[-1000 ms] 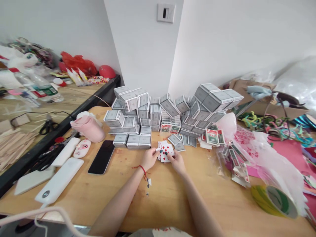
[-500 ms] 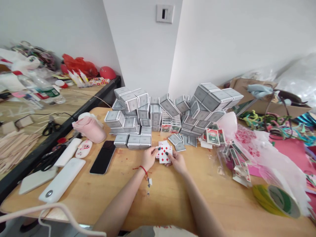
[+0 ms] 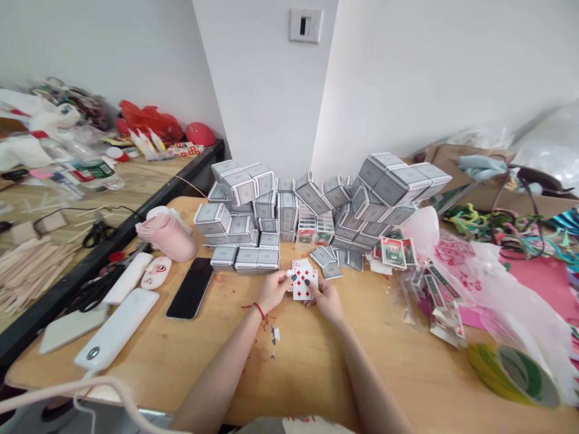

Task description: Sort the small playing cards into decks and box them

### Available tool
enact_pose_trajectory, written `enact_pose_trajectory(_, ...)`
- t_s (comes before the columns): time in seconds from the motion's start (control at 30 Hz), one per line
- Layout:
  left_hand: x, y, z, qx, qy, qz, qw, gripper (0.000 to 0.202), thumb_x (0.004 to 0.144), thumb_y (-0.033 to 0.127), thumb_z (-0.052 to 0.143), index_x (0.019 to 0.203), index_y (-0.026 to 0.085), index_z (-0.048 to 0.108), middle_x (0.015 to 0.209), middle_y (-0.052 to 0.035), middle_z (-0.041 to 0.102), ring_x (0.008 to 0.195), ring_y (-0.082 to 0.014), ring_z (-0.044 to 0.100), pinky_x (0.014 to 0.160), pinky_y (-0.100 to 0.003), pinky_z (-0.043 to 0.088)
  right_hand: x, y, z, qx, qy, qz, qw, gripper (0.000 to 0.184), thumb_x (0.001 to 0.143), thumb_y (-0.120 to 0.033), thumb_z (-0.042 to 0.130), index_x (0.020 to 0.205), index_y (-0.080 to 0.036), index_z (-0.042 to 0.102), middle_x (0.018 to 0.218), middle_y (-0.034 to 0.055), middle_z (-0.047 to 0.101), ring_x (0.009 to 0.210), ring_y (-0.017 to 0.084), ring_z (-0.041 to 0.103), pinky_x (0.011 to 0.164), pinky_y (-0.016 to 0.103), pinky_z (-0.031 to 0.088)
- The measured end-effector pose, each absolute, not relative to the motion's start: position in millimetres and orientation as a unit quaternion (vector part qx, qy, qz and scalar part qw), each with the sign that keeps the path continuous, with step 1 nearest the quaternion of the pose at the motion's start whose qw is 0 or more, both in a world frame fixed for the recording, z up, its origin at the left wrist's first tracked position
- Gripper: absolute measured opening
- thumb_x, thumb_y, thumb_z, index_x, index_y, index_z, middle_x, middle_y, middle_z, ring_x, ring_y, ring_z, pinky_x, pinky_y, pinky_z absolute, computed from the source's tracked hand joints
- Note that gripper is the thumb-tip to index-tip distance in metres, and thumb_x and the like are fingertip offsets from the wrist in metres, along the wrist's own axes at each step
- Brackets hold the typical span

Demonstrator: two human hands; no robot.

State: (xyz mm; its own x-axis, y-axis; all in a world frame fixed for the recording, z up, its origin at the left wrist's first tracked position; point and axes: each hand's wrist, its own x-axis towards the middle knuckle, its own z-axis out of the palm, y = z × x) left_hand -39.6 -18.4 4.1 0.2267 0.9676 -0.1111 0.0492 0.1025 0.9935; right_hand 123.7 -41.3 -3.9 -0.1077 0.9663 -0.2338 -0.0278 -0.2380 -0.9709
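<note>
Several playing cards are gripped face up between my two hands, a red diamond card on top. My left hand pinches their left edge, thumb on the face. On the right edge, my right hand also pinches them, its fingers partly hidden underneath. A few cards lie face up just behind, partly covered. Grey-backed cards lie spread beyond my right hand. Behind these stand stacked bundles of grey-backed cards and upright red-and-green card boxes.
A black phone, white power bank and pink roll lie left. Right are opened card boxes, plastic bags and a yellow-green tape roll. Tall card stacks lean near the wall. Paper scraps lie near my left wrist.
The whole view has shifted slightly, so things sit a little further right. Both hands keep their pinch on the cards, with barely any movement.
</note>
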Motion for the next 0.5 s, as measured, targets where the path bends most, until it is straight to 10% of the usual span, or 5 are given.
enact_pose_trajectory(0.5,-40.9,-15.6,-1.7,0.571,0.477,0.375,0.553,0.03,0.071,0.041,0.055,0.069,0.012,0.059,0.06,-0.001,0.061,0.057,-0.0126,0.054,0.051,-0.021,0.041,126.4,-38.6,-1.4,-0.525,-0.445,0.599,0.41,0.037,0.064,-0.047,0.062,0.085,-0.018,0.054,0.066,0.0015,0.065,0.048,0.015,0.059,0.042,0.027,0.05)
